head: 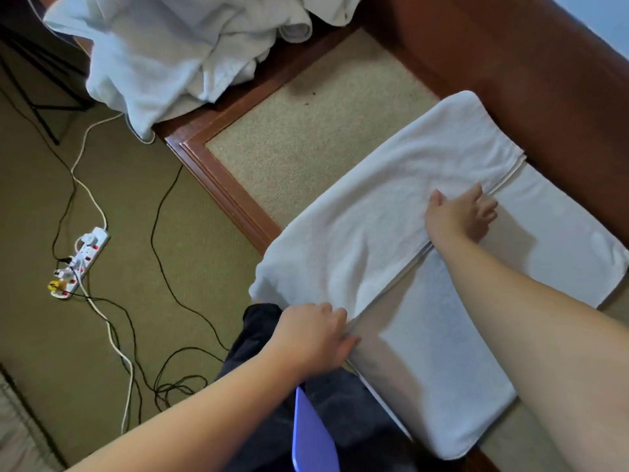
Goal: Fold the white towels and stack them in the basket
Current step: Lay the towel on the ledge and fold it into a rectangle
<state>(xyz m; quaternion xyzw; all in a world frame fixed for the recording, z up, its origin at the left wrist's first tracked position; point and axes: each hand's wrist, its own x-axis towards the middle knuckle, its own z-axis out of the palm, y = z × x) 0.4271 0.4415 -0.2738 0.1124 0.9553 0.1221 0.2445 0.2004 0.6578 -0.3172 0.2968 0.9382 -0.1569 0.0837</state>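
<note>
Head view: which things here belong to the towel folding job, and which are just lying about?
Part of the job:
towel, half folded on the platform
towel pile, unfolded
left hand, gripping the fold's edge
right hand, flat on the fold

Lying about:
power strip
cables
blue object

No basket is in view.

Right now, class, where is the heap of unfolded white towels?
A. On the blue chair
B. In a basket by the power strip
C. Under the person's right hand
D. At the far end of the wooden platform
D: the crumpled heap lies at the far end of the wooden platform, overhanging its edge.
</note>
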